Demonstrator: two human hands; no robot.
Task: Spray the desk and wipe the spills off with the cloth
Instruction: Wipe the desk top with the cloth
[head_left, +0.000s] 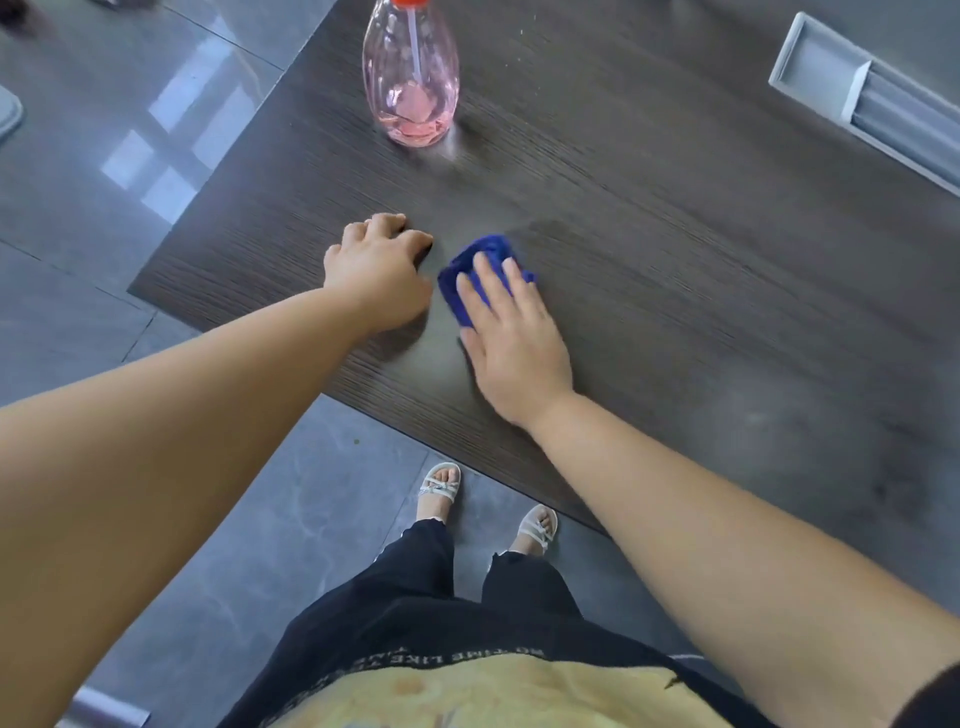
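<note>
1. The right hand (511, 343) lies flat on a blue cloth (491, 249), its fingers straight and close together, pressing the cloth down onto the dark wood-grain desk (675, 234). It does not grip the cloth.
2. The cloth is bunched under the right hand's fingers. Its far end and its left edge stick out past the fingertips.
3. The left hand (376, 275) rests on the desk just to the left of the cloth, near it but not touching it. Its fingers are loosely bent with the tips on the surface, and it holds nothing.
4. The two hands are side by side and apart, with a narrow strip of bare desk between them.
5. A clear pink spray bottle (410, 78) with a red top stands upright on the desk beyond the left hand, well away from both hands. A little pink liquid sits in its base.
6. Far beyond and to the right of the right hand, a grey recessed tray (852, 98) is set into the desk.
7. To the right of the right forearm, the desk surface looks dull and smudged (779, 441).
8. Below both arms, near the desk edge, two sandalled feet (439, 486) stand on a grey tiled floor (130, 130).
</note>
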